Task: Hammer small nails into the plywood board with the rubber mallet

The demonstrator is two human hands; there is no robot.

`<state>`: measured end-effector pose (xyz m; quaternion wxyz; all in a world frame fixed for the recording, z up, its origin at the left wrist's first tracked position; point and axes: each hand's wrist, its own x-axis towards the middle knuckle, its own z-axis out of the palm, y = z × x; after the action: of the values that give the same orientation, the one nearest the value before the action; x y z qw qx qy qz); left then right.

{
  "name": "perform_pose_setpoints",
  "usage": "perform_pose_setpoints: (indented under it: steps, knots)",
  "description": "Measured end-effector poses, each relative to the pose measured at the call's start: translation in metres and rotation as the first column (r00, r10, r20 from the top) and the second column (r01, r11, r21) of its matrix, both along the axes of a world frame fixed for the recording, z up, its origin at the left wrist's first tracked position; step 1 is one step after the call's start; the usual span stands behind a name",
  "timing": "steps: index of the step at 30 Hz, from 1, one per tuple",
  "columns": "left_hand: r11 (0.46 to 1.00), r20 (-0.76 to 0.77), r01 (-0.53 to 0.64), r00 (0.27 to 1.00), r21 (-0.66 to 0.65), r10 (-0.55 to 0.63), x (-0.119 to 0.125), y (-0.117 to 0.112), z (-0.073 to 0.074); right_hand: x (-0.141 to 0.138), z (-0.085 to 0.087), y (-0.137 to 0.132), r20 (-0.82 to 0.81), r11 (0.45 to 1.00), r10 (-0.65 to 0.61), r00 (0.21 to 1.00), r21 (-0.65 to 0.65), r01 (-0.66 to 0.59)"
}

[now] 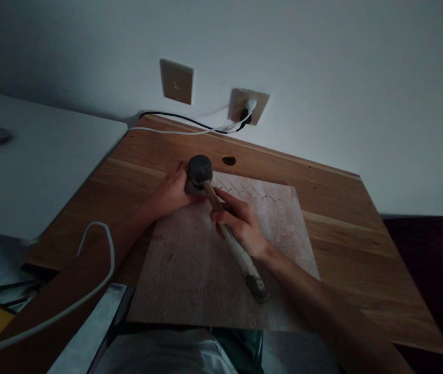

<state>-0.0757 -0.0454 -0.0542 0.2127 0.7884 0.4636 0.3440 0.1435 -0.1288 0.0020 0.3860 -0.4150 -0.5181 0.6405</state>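
My right hand (pixel 240 223) is wrapped round the wooden handle of a mallet (pixel 200 169) with a dark, round head. The handle slants down to the right over a thin wooden board (pixel 190 265), and its butt end looks dark and worn. Behind the mallet head, at the board's upper left corner, my left hand (pixel 174 188) curls its fingers inward. The head covers its fingertips, so whatever they pinch is hidden. A row of several nails (pixel 252 195) stands along the board's far edge, to the right of the mallet head.
Under the board is a wooden desk (pixel 346 249) with a cable hole (pixel 229 161). Cables (pixel 190 132) run along its back edge to a wall socket (pixel 249 106). A white cable (pixel 100 283) loops across my left forearm. At left stands a white surface (pixel 50 156) with a small blurred object.
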Motion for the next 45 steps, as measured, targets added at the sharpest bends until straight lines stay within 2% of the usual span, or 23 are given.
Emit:
perform_pose_setpoints:
  steps: [4, 7, 10, 12, 14, 17, 19, 21, 23, 24, 27, 29, 31, 34, 37, 39, 42, 45]
  knots:
    - [1.000, -0.025, -0.017, 1.000, -0.024, 0.016, -0.001, 0.000, -0.001, 0.012, 0.015, -0.028, -0.023, 0.990, -0.141, 0.990, 0.020, 0.142]
    - [1.000, -0.032, -0.009, 0.999, -0.015, 0.009, -0.002, 0.001, -0.002, 0.028, 0.023, -0.068, 0.019, 0.934, -0.357, 0.934, 0.004, 0.357]
    - [1.000, -0.042, 0.008, 0.999, 0.003, -0.008, -0.003, 0.002, -0.005, 0.043, 0.014, -0.105, -0.016, 0.862, -0.503, 0.864, -0.084, 0.500]
    - [1.000, -0.053, 0.016, 0.999, 0.024, -0.015, -0.004, 0.003, -0.006, 0.050, 0.003, -0.120, -0.065, 0.831, -0.552, 0.831, -0.131, 0.541]
    - [0.999, -0.062, 0.021, 0.998, 0.046, -0.018, -0.005, 0.005, -0.008, 0.056, -0.006, -0.126, -0.055, 0.837, -0.529, 0.847, -0.195, 0.511]
    - [0.997, -0.065, 0.020, 0.998, 0.073, -0.016, -0.005, 0.006, -0.010, 0.061, -0.009, -0.128, 0.141, 0.901, -0.338, 0.930, -0.236, 0.363]
    - [0.995, -0.067, 0.018, 0.998, 0.095, -0.012, -0.006, 0.007, -0.010, 0.063, -0.003, -0.128, 0.377, 0.954, -0.214, 0.901, -0.119, 0.276]
    - [0.993, -0.073, 0.020, 0.997, 0.115, -0.011, -0.006, 0.006, -0.009, 0.062, 0.004, -0.130, 0.581, 0.979, -0.200, 0.789, 0.087, 0.185]
    - [0.991, -0.076, 0.025, 0.997, 0.129, -0.015, -0.006, 0.005, -0.008, 0.059, 0.011, -0.134, 0.662, 0.965, -0.238, 0.710, 0.241, 0.099]
    - [0.990, -0.074, 0.029, 0.997, 0.135, -0.019, -0.006, 0.004, -0.008, 0.057, 0.014, -0.138, 0.668, 0.957, -0.252, 0.700, 0.281, 0.077]
    - [0.987, -0.083, 0.038, 0.996, 0.153, -0.026, -0.005, 0.006, -0.006, 0.052, 0.018, -0.149, 0.602, 0.927, -0.290, 0.744, 0.370, 0.062]
    - [0.986, -0.108, 0.028, 0.994, 0.166, -0.010, -0.004, 0.007, -0.003, 0.052, 0.016, -0.155, 0.548, 0.881, -0.357, 0.757, 0.466, 0.078]
    - [0.984, -0.149, 0.007, 0.989, 0.177, 0.020, -0.004, 0.005, 0.003, 0.058, 0.010, -0.161, 0.540, 0.817, -0.458, 0.706, 0.568, 0.096]
    - [0.981, -0.248, 0.039, 0.969, 0.189, 0.009, -0.007, -0.017, 0.013, 0.078, -0.008, -0.171, 0.580, 0.718, -0.618, 0.530, 0.691, 0.082]
    - [0.971, -0.377, 0.145, 0.924, 0.188, -0.065, -0.014, -0.061, 0.018, 0.100, -0.030, -0.184, 0.651, 0.697, -0.669, 0.359, 0.717, -0.003]
    - [0.970, -0.427, 0.173, 0.900, 0.173, -0.084, -0.019, -0.094, 0.015, 0.109, -0.044, -0.190, 0.684, 0.688, -0.682, 0.259, 0.720, -0.090]
    - [0.973, -0.458, 0.196, 0.881, 0.120, -0.120, -0.026, -0.126, 0.006, 0.113, -0.056, -0.193, 0.711, 0.696, -0.679, 0.182, 0.702, -0.148]
    - [0.978, -0.447, 0.191, 0.885, 0.088, -0.133, -0.027, -0.133, 0.002, 0.112, -0.059, -0.192, 0.705, 0.689, -0.688, 0.171, 0.709, -0.149]
